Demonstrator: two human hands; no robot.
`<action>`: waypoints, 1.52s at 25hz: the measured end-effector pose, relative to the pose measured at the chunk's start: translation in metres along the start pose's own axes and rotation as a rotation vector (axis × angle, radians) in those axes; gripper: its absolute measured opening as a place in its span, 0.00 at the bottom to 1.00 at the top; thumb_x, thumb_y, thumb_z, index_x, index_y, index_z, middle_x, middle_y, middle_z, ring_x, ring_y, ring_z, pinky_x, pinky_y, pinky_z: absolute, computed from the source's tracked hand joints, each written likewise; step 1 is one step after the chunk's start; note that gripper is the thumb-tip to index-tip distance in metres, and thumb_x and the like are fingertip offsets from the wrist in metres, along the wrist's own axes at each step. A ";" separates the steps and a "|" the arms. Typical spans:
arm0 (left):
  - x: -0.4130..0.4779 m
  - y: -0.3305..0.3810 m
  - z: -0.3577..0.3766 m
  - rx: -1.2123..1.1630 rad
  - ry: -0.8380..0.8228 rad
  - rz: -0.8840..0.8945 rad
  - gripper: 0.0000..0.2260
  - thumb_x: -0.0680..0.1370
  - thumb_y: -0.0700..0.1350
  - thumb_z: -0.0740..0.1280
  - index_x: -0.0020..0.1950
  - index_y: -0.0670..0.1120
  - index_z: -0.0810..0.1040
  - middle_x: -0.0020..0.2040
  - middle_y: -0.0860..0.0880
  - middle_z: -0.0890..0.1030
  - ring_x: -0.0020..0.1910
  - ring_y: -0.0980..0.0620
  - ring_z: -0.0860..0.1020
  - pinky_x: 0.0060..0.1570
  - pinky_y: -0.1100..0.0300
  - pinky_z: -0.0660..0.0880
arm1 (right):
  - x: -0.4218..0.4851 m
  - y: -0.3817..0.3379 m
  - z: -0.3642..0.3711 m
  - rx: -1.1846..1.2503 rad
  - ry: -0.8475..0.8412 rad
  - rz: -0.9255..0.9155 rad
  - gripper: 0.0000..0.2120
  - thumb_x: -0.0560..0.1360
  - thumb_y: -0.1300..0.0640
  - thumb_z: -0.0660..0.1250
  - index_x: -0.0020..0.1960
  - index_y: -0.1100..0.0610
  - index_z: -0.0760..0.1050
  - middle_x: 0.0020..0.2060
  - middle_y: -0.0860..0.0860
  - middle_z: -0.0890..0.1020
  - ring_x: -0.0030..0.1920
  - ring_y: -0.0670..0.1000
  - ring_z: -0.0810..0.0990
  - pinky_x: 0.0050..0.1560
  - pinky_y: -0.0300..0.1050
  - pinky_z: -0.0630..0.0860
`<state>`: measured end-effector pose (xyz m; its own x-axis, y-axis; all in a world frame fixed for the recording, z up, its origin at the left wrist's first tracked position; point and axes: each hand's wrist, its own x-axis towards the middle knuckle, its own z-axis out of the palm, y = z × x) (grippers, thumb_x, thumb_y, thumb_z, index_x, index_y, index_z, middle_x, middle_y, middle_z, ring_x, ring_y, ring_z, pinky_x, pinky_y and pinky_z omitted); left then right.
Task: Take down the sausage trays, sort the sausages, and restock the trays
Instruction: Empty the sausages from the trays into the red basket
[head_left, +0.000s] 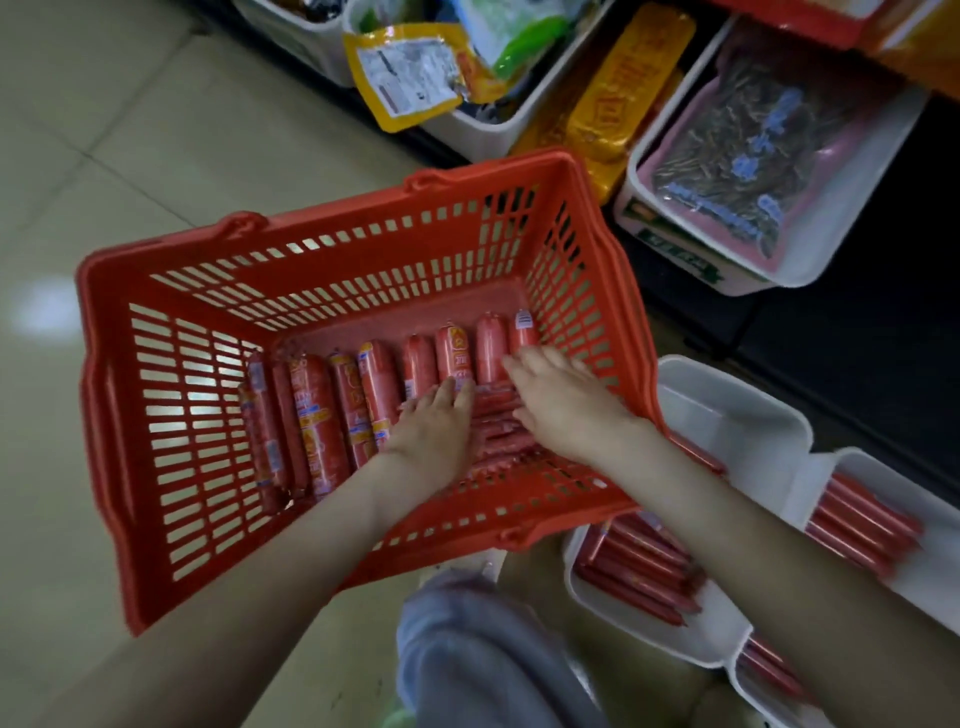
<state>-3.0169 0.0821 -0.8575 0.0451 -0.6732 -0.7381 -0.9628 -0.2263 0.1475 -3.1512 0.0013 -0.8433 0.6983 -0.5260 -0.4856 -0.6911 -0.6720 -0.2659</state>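
A red plastic basket (171, 395) stands on the floor with several thick red sausages (317, 415) lined up along its bottom. A bunch of thin red sausages (496, 421) lies between my hands. My left hand (434, 428) rests flat on the sausages, fingers straight. My right hand (563, 400) lies beside it with its fingers spread over the thin sausages and the thick ones at the right. White trays hold thin red sausages at lower right: one tray (618, 618) near my knee, another tray (930, 499) farther right.
An empty-looking white tray (737, 410) sits just right of the basket. White bins of packaged snacks (722, 176) line the lower shelf at top right. Beige tiled floor (104, 130) lies to the left. My knee in grey cloth (467, 654) is below the basket.
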 end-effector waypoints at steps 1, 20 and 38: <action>-0.011 0.014 -0.009 -0.029 0.102 0.013 0.29 0.82 0.52 0.55 0.78 0.42 0.48 0.77 0.41 0.55 0.74 0.42 0.59 0.71 0.51 0.58 | -0.019 0.007 -0.010 0.066 0.138 -0.017 0.25 0.78 0.57 0.61 0.73 0.60 0.61 0.68 0.55 0.66 0.69 0.57 0.63 0.67 0.50 0.61; 0.044 0.203 0.148 0.484 0.124 0.511 0.25 0.71 0.41 0.52 0.62 0.44 0.79 0.58 0.48 0.81 0.59 0.49 0.79 0.64 0.51 0.71 | -0.167 0.112 0.210 0.510 0.050 0.634 0.26 0.77 0.63 0.56 0.74 0.59 0.58 0.68 0.56 0.67 0.70 0.56 0.64 0.74 0.48 0.49; 0.027 0.206 0.110 0.286 0.453 0.752 0.18 0.57 0.45 0.74 0.44 0.45 0.75 0.37 0.48 0.78 0.37 0.48 0.78 0.40 0.57 0.75 | -0.195 0.116 0.129 0.404 0.031 0.427 0.22 0.76 0.56 0.63 0.68 0.58 0.64 0.62 0.55 0.67 0.63 0.55 0.68 0.61 0.49 0.69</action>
<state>-3.2431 0.0945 -0.9198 -0.5770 -0.7973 -0.1770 -0.8074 0.5241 0.2710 -3.3910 0.0933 -0.8870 0.3433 -0.7257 -0.5963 -0.9243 -0.1483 -0.3517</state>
